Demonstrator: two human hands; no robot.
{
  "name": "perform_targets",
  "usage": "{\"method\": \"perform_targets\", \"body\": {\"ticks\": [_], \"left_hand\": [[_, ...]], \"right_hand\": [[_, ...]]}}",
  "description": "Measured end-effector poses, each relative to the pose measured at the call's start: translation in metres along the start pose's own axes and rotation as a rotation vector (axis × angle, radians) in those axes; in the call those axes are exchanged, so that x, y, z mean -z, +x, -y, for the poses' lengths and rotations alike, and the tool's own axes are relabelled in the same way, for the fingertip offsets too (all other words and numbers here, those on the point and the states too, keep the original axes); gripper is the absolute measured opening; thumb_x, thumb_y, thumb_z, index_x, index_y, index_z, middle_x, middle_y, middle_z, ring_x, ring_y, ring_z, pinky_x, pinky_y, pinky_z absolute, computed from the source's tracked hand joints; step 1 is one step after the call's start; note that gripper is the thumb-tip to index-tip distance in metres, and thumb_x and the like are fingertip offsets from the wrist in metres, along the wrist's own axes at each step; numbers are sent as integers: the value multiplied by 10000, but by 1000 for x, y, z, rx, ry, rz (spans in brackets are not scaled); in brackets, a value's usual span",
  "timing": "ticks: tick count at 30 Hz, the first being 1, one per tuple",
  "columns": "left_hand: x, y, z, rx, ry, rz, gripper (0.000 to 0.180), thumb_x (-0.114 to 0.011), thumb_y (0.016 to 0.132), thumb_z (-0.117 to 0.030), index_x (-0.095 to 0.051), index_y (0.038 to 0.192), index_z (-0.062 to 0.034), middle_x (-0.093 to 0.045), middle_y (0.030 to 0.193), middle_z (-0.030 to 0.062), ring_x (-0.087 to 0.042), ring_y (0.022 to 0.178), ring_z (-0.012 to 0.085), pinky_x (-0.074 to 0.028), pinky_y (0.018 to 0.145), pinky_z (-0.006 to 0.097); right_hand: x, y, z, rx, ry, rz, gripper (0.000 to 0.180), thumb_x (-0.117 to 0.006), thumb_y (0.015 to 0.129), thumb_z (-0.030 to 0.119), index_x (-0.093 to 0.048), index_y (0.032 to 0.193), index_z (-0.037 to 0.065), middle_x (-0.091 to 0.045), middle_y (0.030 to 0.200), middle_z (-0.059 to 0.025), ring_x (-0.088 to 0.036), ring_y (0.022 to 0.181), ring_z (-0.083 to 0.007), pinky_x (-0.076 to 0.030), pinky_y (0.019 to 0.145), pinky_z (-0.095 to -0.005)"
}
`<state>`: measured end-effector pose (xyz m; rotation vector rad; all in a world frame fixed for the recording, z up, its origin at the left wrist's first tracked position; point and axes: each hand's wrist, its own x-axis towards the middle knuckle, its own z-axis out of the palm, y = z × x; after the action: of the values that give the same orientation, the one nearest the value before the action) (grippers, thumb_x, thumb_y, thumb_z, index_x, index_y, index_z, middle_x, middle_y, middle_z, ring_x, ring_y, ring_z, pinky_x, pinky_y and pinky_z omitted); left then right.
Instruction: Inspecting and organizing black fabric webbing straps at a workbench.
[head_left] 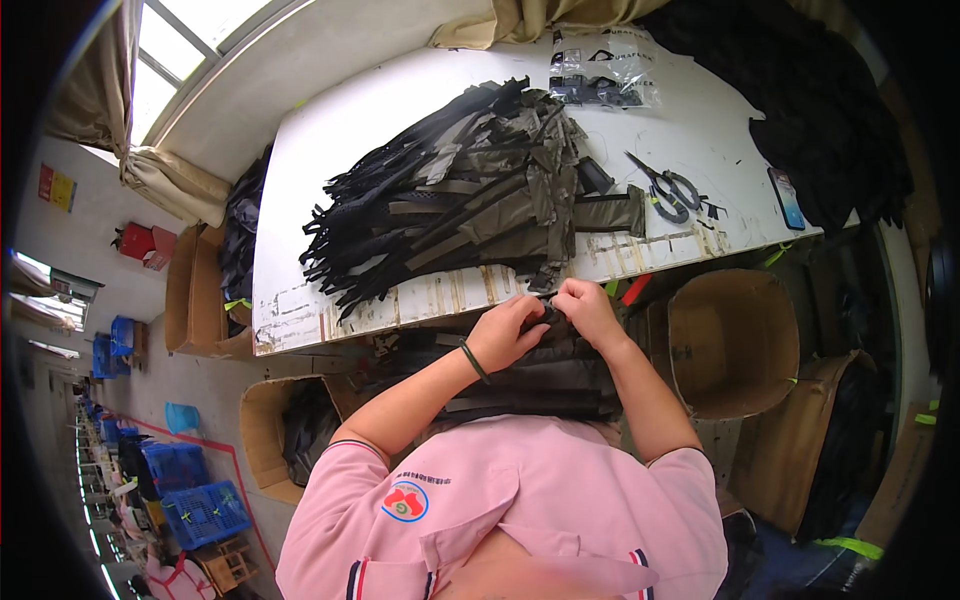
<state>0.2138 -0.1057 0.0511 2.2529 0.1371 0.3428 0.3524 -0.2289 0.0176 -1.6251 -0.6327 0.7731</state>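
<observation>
At the table's front edge my left hand [510, 330], with a dark bracelet above the wrist, has its fingers curled round a small piece of dark fabric [546, 316]. My right hand [588, 312] is close beside it, thumb and fingertips pinched on the same piece. Most of the piece is hidden by my fingers, so its exact kind is unclear. Just beyond my hands lies a large pile of black and olive-grey fabric strips [470, 190]. More dark fabric [530, 380] rests over my lap, below the table edge.
On the white table [400, 90] lie black scissors [665, 188], a phone [786, 198] and a clear bag of black buckles [603, 75]. Dark cloth [830, 120] hangs over the far right corner. Cardboard boxes [735, 340] stand right of me, another box [275, 435] at left.
</observation>
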Motion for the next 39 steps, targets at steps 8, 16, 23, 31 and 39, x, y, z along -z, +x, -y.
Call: {"method": "perform_targets", "body": {"ticks": [8,16,23,31,39], "left_hand": [[0,-1,-3,-92,34,0,202,-704,779,-84,-518,839,-37,-545,754,133,-569,712,329,-453,617,398],[12,2,-4,231,-190,194,173,-681,864,-123,-537,830,-32,-549,730,42,-514,664,147,-424,600,287],[24,3,11,300,-839,106,128,-593,920,-40,-641,1035,-12,-608,858,-19,-521,804,60,-442,744,219],[34,9,7,125,-692,112,175,-511,921,29,-642,1027,-19,-624,975,22,-554,949,110,-444,841,250],[37,9,-7,452,-306,292,320,-693,888,-299,-662,919,18,-630,769,38,-532,713,88,-466,657,273]], "right_hand": [[-4,-12,5,63,-44,40,246,-606,812,162,-542,653,-15,-551,574,-51,-481,524,-101,-397,505,-296],[-20,-24,-1,22,139,-40,264,-573,877,154,-577,628,68,-502,556,18,-468,511,-74,-382,504,-235],[2,-34,7,-137,569,310,160,-580,943,154,-628,1023,25,-625,938,-13,-565,804,-90,-461,730,-232],[-11,-49,7,-238,965,333,119,-616,916,119,-573,1006,53,-637,883,-38,-636,754,-159,-541,699,-339],[5,-41,14,114,508,-202,145,-571,913,27,-496,1037,37,-553,738,-4,-530,600,-63,-432,569,-201]]}}
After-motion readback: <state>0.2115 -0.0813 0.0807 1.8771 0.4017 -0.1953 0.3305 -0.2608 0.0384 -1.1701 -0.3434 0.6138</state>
